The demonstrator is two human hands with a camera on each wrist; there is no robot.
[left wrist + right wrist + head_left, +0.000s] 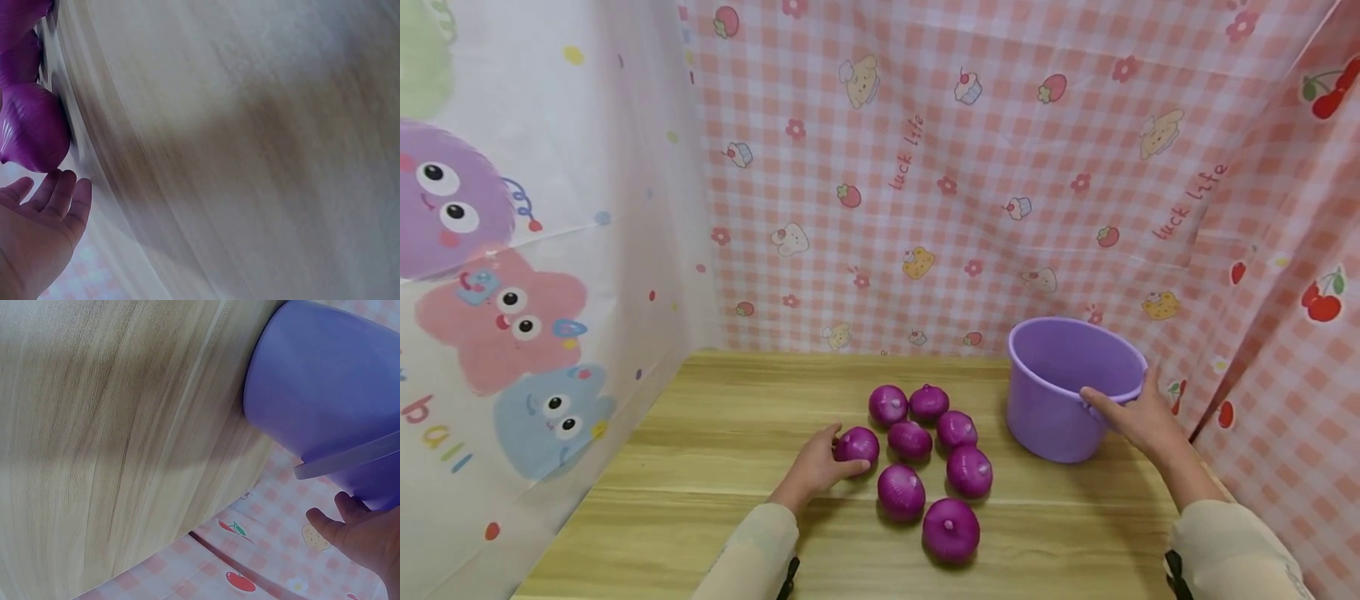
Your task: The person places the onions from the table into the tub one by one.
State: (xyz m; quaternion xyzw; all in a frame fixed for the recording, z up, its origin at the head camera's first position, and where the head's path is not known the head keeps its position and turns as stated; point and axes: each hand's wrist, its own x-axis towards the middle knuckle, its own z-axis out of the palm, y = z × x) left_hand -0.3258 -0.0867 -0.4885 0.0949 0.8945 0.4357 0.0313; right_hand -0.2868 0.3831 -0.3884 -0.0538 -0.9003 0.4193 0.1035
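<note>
My left hand [812, 468] is at the leftmost red onion [857, 446], its thumb along the near side and its fingers at the far left side. In the left wrist view those fingers [60, 200] are spread and nearly straight, with tips right at the onion's skin [34, 128]. Several more red onions lie close together to its right, one of them the front onion [951, 531]. At the right, my right hand [1142, 412] holds a purple bucket [1052, 417] by its rim, thumb over the edge. The bucket stands upright on the table.
The wood-grain table [715, 508] ends at a pink checked curtain [880, 275] behind. A white cartoon-printed curtain [647, 208] hangs along the left, and another checked curtain [1292, 400] closes the right side near the bucket. The bucket's handle [350, 456] hangs down its outside.
</note>
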